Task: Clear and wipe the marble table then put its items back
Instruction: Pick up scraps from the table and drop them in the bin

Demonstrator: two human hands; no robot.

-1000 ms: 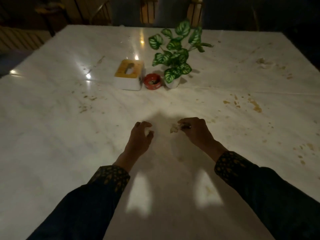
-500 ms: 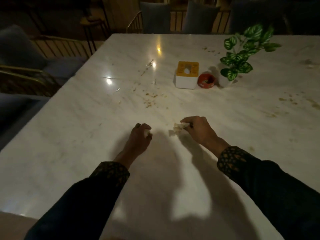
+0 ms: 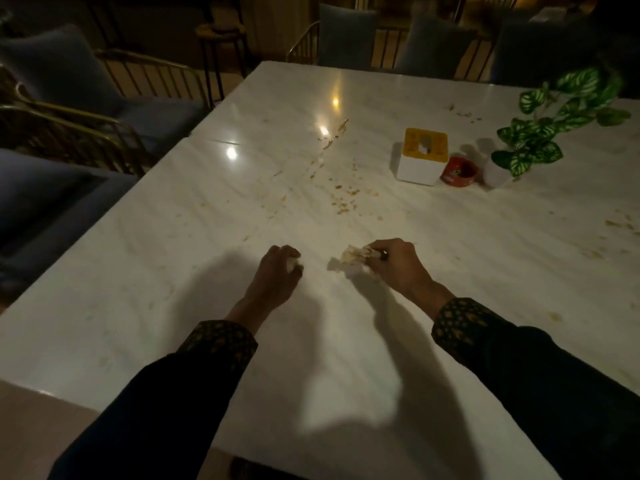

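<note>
Two dark sleeves with patterned cuffs are seen entering from the bottom of the frame. Near frame centre, the left hand [image 3: 278, 273] is rested on the marble table [image 3: 173, 271], fingers curled round a small white wad [image 3: 293, 264]. Just to its right, the right hand [image 3: 394, 266] is curled round a crumpled, stained tissue [image 3: 353, 258], held against the tabletop. Brown crumbs and smears [image 3: 343, 197] are scattered above the hands, toward mid-frame. Farther back, at upper right, a white tissue box with a yellow top [image 3: 420, 155] is stood just beside a small red dish [image 3: 460, 171]; a white-potted plant [image 3: 540, 133] is placed next to that. Blue chairs [image 3: 346, 36] are ranged along the far and left edges.
</note>
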